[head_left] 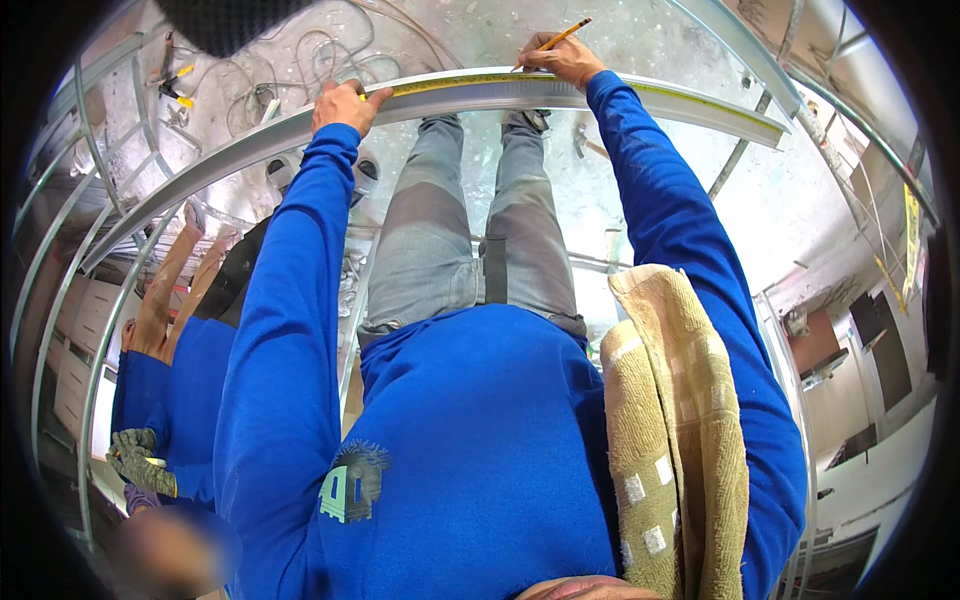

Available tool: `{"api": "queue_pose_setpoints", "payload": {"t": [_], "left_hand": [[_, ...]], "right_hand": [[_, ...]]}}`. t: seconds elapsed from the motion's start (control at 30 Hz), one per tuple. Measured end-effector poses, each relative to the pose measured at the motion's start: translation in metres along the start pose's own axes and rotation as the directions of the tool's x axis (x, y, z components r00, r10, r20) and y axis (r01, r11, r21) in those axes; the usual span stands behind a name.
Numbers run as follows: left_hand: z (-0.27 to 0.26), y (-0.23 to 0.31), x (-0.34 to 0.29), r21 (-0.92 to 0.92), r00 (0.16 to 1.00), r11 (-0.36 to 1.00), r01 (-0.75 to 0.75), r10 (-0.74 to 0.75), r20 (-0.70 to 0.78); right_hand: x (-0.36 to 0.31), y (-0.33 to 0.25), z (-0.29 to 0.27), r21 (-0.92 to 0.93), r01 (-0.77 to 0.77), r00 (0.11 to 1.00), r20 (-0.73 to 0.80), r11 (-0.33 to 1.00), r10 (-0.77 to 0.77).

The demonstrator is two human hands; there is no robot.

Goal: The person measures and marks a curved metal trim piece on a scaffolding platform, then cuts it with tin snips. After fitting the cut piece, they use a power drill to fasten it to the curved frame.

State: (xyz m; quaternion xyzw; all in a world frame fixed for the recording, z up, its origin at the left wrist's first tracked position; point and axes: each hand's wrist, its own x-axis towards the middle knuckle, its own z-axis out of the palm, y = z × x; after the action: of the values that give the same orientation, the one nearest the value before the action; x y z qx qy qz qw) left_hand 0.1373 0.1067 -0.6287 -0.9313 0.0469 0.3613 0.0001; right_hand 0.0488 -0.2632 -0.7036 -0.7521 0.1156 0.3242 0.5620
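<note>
A long, pale metal channel (240,150) stretches across in front of me above the floor. Along its face lies the yellow blade of a tape measure (455,84), running from my left hand toward the channel's right end. My left hand (347,106) is closed at the start of the yellow blade, with the thumb pressed along it against the channel; the palm side is hidden. In my right hand (566,62) is a yellow pencil (556,38), slanted with its tip down at the channel's upper edge beside the tape.
Another person in a blue shirt (190,380) with gloved hands (140,462) is close on my left. Metal framing (75,300) rises there. Cables (325,55) and yellow-black tools (178,85) lie on the floor. A tan towel (680,400) hangs over my right shoulder.
</note>
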Motion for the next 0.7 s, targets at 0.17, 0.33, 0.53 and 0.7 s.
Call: {"api": "queue_pose_setpoints", "payload": {"t": [0.17, 0.33, 0.53, 0.7], "left_hand": [[0.000, -0.001, 0.001, -0.006, 1.000, 1.000, 0.001, -0.001, 0.003], [0.001, -0.001, 0.000, -0.007, 1.000, 1.000, 0.001, -0.001, -0.001], [0.001, 0.000, -0.002, 0.015, 1.000, 1.000, 0.004, -0.004, -0.008], [0.001, -0.004, -0.002, -0.005, 1.000, 1.000, -0.017, 0.017, 0.010]], "right_hand": [[-0.003, 0.002, 0.004, 0.059, 0.043, 0.999, -0.018, 0.997, -0.042], [-0.009, 0.002, 0.008, -0.114, 0.031, 0.997, -0.067, 0.993, -0.038], [-0.012, 0.002, 0.010, -0.102, 0.062, 0.995, -0.075, 0.993, -0.070], [-0.034, 0.015, -0.001, -0.036, 0.137, 0.958, -0.249, 0.990, -0.142]]}}
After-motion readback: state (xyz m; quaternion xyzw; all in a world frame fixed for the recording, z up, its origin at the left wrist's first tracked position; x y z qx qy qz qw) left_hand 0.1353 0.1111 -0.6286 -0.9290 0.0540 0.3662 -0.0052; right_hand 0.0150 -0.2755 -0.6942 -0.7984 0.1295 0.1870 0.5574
